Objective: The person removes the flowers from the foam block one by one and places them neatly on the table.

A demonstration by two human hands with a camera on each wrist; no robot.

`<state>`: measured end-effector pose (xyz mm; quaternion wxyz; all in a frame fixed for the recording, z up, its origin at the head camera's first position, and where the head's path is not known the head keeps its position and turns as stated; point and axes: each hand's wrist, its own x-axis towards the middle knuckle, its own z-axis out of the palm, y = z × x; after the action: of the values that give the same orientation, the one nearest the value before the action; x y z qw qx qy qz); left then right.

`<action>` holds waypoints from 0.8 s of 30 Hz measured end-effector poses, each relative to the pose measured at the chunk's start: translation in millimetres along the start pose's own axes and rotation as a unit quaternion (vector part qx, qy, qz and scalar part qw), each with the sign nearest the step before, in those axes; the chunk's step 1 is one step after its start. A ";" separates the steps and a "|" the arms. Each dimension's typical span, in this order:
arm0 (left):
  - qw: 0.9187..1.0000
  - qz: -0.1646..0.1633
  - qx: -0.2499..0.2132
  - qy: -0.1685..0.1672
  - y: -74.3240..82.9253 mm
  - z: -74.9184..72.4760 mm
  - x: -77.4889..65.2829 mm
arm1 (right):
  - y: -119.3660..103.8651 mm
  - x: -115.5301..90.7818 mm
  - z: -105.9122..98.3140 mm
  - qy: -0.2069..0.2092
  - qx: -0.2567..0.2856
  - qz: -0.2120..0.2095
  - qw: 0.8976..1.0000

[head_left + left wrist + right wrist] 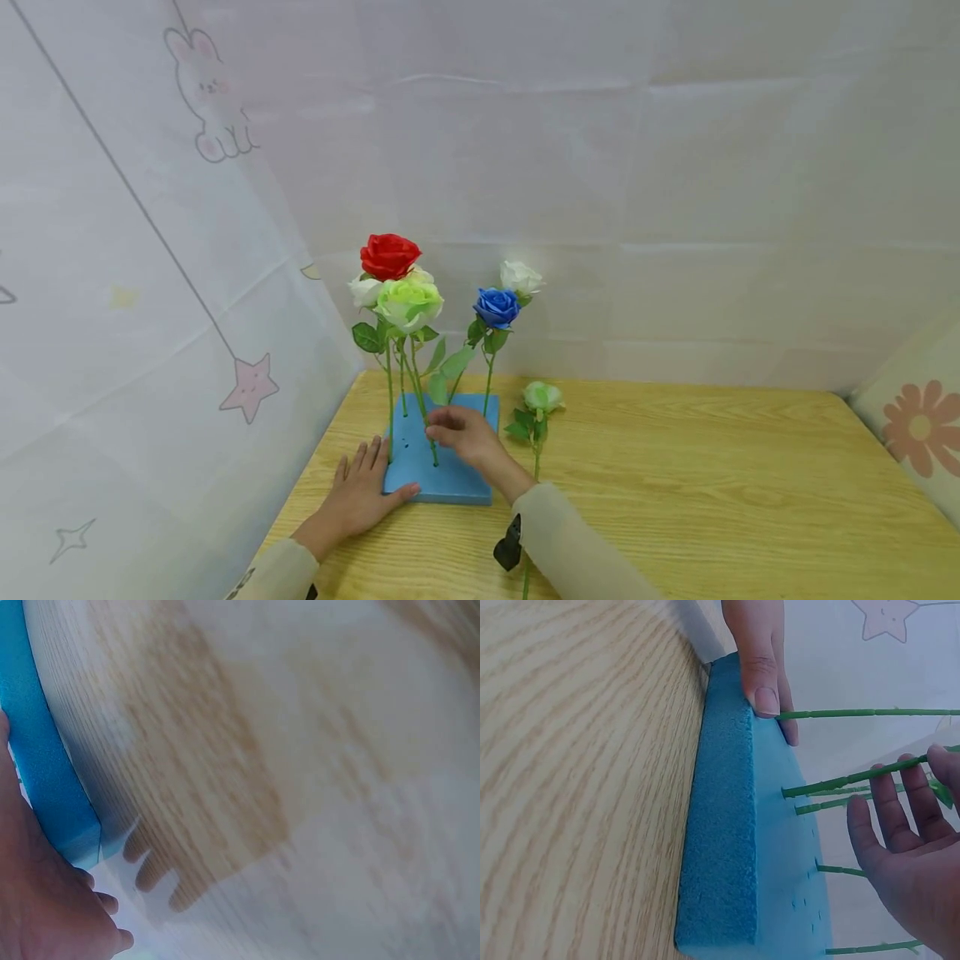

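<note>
Spread flat, the left hand [362,497] braces the blue foam block [453,485], presumably against shifting, while the right hand [468,437] pinches the stem [434,454] of a standing green rose [408,302] (its foot in the foam).

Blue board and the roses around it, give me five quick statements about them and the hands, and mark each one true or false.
1. The left hand touches the board. True.
2. The right hand is at the blue rose's stem. False: the right hand is at the stem of the standing green rose.
3. A second green rose lies on the table, right of the board. True.
4. The blue rose lies flat on the table. False: the blue rose stands with its stem in the board.
5. In the head view, the red rose shows above the standing green rose. True.
</note>
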<state>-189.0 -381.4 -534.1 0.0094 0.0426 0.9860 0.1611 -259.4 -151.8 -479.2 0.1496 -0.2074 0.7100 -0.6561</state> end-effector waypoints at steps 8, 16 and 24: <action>1.000 -0.010 0.006 -0.013 0.5 -0.2 1.3 | 0.4 1.2 0.2 0.010 0.039 -0.021 0.999; 1.000 -0.012 0.010 -0.016 -0.2 0.7 2.9 | -9.3 0.3 -5.4 0.029 0.071 -0.056 0.996; 1.000 -0.016 0.006 -0.022 -0.2 0.4 3.4 | -25.6 -5.3 -14.6 0.027 0.094 -0.087 0.991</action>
<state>-192.4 -381.2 -534.5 0.0332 0.0307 0.9871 0.1536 -259.3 -137.8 -452.7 0.0916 -0.2356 0.6285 -0.7355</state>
